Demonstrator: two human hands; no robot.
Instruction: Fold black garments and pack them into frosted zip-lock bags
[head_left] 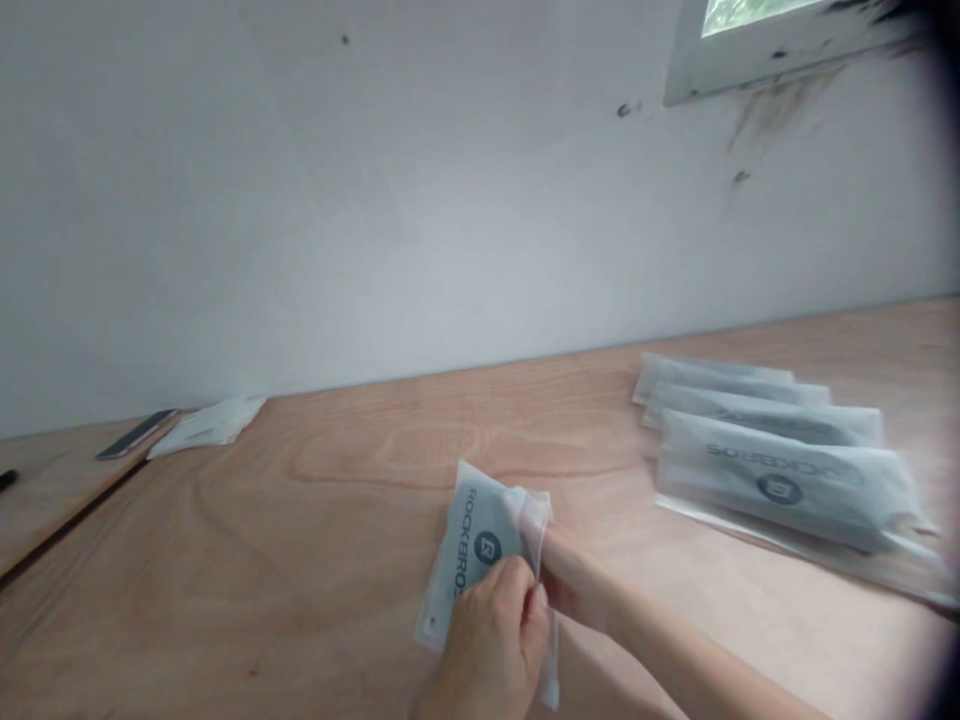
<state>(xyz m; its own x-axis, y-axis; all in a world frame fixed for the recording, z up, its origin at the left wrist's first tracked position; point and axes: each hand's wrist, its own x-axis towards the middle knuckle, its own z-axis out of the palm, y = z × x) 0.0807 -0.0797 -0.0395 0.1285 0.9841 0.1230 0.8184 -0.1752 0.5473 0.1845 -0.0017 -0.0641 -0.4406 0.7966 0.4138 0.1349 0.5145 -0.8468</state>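
A frosted plastic bag (487,503) printed "ROCKBROS" is held tilted over the wooden table, near the bottom middle of the head view. My left hand (495,625) is closed, pinching the near side of the bag by its open edge. Reaching in from the right, my right hand (553,560) has its fingers inside the bag's mouth. The cloudy plastic and my left hand hide most of those fingers, so their pose and anything in them cannot be made out.
Several filled frosted bags (795,478) overlap in a row at the right. Flat white bags (210,425) lie at the back left beside a dark flat strip (137,435). A small black object (7,480) sits at the left edge. The wall (450,220) borders the table's (337,540) back.
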